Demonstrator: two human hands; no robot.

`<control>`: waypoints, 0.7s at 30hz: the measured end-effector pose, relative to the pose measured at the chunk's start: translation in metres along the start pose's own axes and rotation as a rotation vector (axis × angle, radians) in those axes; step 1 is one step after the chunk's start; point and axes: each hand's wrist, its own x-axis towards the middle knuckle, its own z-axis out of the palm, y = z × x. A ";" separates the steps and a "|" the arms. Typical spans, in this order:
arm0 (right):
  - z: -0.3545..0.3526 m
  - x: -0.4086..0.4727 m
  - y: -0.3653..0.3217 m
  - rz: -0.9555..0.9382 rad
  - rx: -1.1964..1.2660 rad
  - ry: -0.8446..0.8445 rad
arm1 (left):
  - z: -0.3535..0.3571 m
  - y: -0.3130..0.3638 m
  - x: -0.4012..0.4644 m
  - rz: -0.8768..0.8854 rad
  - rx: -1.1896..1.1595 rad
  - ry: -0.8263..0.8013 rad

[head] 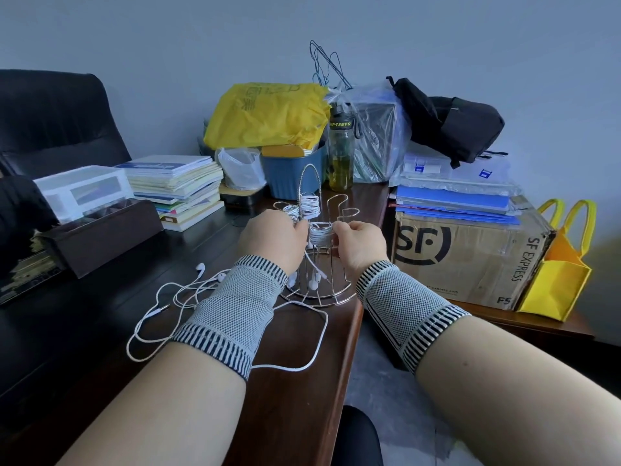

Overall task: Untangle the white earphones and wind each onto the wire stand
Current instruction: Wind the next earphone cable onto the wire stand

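Two hands at work on my feed, both in grey knit wrist wraps, meeting at the wire stand (317, 264) near the desk's (285, 391) right edge.

Item 1: left hand (272, 238). Fingers curled in toward the stand; what they grip is hidden behind the knuckles, so I cannot tell whether they hold cord or wire.

Item 2: right hand (361, 242). Thumb and forefinger pinch a white cord at the top of the nearest coil (319, 235), which sits wound on one of the stand's arms.

Item 3: wire stand. Upright, round base on the desk, tall loop handle at centre. Two more white coils (307, 205) are wound on arms farther back; earbuds (314, 282) dangle low inside the frame.

Item 4: loose white earphones (174, 297). Lying on the dark desk to the left of the stand, cord in slack loops running under my left forearm; two buds show near the top of the tangle.

Item 5: surroundings. Stack of books (181, 186) at left, beside a clear plastic box (84, 190) and a dark tray (107, 233). Behind the stand: blue bin (292, 173), yellow bag (268, 114), bottle (341, 153). At right: SF cardboard box (467, 257) under blue folders (453, 203), black backpack (450, 119), yellow tote (561, 264).
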 end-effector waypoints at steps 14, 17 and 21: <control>0.000 0.000 0.003 0.012 -0.013 0.001 | 0.003 -0.003 -0.025 0.113 -0.039 -0.089; -0.002 -0.006 0.011 -0.042 0.097 0.040 | 0.007 -0.005 -0.031 0.174 -0.111 -0.106; -0.007 -0.019 0.021 -0.302 0.052 -0.033 | 0.010 -0.008 -0.037 0.257 -0.152 -0.103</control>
